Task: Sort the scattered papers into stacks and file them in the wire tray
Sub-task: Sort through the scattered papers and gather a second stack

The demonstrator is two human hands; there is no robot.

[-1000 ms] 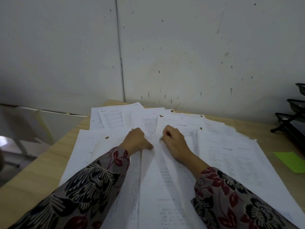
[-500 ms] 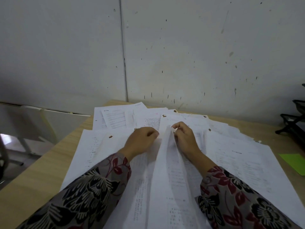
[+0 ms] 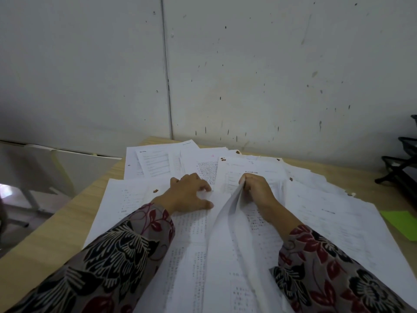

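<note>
Papers [image 3: 327,218] lie under left hand [image 3: 187,196]; right hand [image 3: 259,193] pinches one sheet [image 3: 229,211].

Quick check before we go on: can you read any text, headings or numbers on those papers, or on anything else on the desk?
On the scattered papers: dense print and headings, all too small and blurred to read.
On the green sheet: no writing visible.
On the wire tray: no label visible.

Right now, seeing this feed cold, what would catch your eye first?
A sprawl of white printed papers covers most of the wooden desk. At its middle the right hand pinches a lifted sheet, while the left hand rests on the pages beside it. The black wire tray stands at the far right edge, with a green sheet nearer the camera.
</note>
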